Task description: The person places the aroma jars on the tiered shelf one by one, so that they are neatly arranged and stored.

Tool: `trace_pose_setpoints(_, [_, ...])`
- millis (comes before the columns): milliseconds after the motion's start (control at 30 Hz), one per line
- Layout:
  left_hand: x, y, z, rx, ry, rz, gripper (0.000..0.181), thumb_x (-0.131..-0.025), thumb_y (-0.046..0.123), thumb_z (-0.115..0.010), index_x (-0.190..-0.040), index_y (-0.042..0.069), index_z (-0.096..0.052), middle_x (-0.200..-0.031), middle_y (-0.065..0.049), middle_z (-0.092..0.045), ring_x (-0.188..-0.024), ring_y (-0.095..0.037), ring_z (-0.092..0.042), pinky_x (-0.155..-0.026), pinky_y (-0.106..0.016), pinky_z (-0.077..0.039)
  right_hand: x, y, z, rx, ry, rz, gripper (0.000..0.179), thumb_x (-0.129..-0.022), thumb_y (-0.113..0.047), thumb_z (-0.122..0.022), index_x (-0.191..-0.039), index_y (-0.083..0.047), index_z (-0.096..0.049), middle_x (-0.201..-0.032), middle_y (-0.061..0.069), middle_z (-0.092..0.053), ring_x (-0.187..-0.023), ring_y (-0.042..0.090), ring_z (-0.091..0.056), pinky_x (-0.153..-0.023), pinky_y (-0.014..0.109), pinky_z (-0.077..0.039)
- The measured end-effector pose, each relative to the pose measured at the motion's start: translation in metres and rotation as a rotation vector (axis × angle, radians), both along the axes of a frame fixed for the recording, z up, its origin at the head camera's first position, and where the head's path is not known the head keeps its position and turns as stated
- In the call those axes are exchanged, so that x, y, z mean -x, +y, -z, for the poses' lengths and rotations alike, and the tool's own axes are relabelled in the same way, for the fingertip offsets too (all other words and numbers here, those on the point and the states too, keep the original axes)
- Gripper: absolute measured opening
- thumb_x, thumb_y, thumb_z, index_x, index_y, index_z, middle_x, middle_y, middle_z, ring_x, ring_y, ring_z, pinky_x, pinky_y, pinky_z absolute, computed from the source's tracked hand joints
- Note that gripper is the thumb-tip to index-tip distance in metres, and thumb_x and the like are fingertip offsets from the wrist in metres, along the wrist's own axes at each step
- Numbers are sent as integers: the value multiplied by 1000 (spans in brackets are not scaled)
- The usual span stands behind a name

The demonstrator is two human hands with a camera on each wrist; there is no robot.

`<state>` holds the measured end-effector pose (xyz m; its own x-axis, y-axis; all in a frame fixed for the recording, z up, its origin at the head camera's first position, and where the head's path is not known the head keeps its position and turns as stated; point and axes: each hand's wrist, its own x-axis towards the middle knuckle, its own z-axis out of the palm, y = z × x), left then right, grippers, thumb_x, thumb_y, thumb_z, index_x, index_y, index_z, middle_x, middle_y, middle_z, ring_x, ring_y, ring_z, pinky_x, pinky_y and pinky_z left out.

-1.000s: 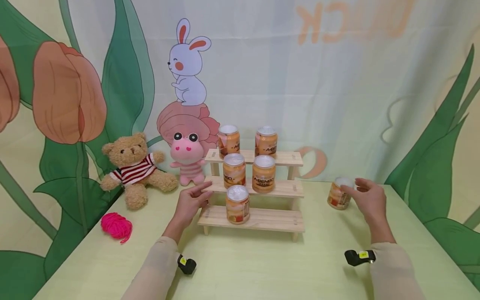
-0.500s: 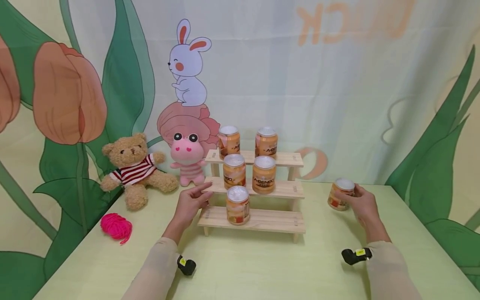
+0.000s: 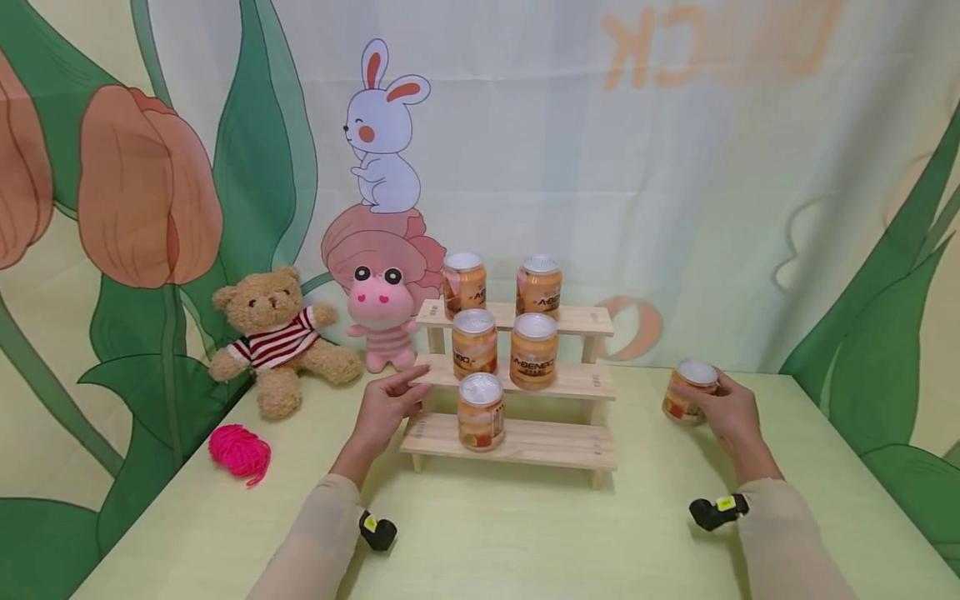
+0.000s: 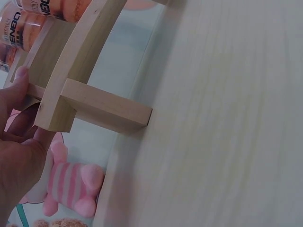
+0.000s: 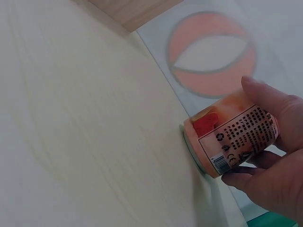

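Note:
In the head view my right hand (image 3: 732, 412) holds an orange can (image 3: 684, 402) with a silvery lid, right of the wooden tiered stand (image 3: 551, 440). The right wrist view has its thumb and fingers round the upper part of this printed can (image 5: 232, 135); its base is at the tabletop. My left hand (image 3: 386, 410) grips the stand's left end near the middle tier; the left wrist view shows the fingers (image 4: 19, 87) at the boards. Similar cans stand upright on the stand: two on top, two in the middle, one can (image 3: 481, 417) on the bottom tier.
Left of the stand sit a pink plush toy (image 3: 382, 312) and a teddy bear (image 3: 277, 342) in a striped shirt. A ball of pink yarn (image 3: 240, 452) lies nearer on the pale table (image 3: 540, 542). A printed curtain (image 3: 675, 167) hangs behind.
My right hand's fingers have closed round the can at the right, having been spread near its top. The left hand keeps its place at the stand. The head view has shifted slightly.

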<state>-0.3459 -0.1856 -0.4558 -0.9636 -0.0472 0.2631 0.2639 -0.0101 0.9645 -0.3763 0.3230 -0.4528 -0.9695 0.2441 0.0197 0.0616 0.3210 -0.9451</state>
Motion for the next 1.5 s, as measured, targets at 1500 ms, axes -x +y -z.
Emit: trace_pose_setpoints(1500, [-1,5,-1,67,43,-74,34,-92,4,-72,-126,1,-69,-91,-22,-71,-64,-7,-52,-58,-19,-44,-82,-81,-106,12,139,-494,58,-92,-24,-76,-137,7,-56,-114,3,-69,-100,17,-66,-83,37,-56])
